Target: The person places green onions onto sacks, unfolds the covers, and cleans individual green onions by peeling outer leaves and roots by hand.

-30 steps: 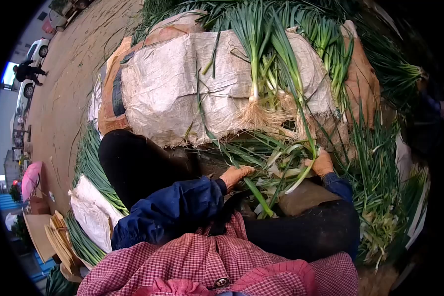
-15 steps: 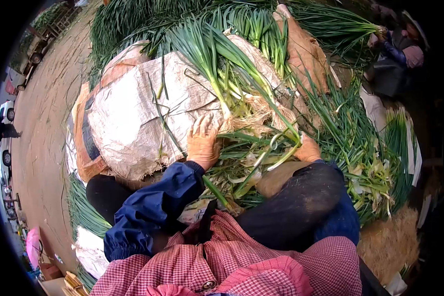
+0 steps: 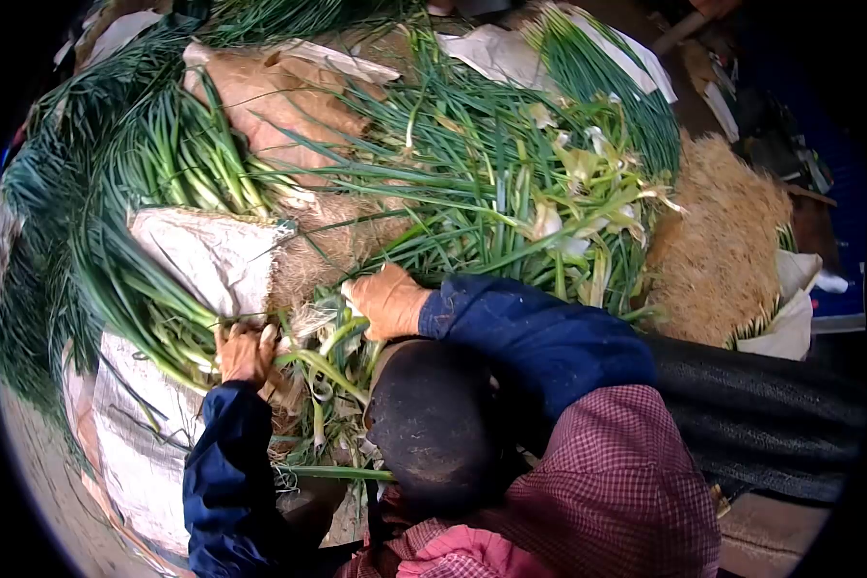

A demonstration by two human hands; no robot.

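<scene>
My left hand (image 3: 246, 354) lies over the white bases of a bunch of green onions (image 3: 169, 303), its fingers curled onto the stalks. Their leaves fan out to the upper left across a white woven sack (image 3: 212, 258). Pale roots (image 3: 308, 320) show just right of the left hand. My right hand (image 3: 387, 301) is closed near those roots, with a small whitish bit at its fingertips; what it holds is hidden. Bent yellow-green stalks (image 3: 326, 371) lie between the hands, beside my dark knee (image 3: 433, 414).
Loose leaves and peelings (image 3: 568, 193) cover the ground to the right. Another onion bunch (image 3: 197, 159) rests beside brown sacking (image 3: 279, 101). More onions (image 3: 626, 116) are stacked at the upper right, near a fibrous tan pile (image 3: 722, 241). A white sack (image 3: 144, 443) lies lower left.
The view has swung to the right. My left hand has moved from lying flat on the sack to the onion bases. My right hand stays closed near the roots.
</scene>
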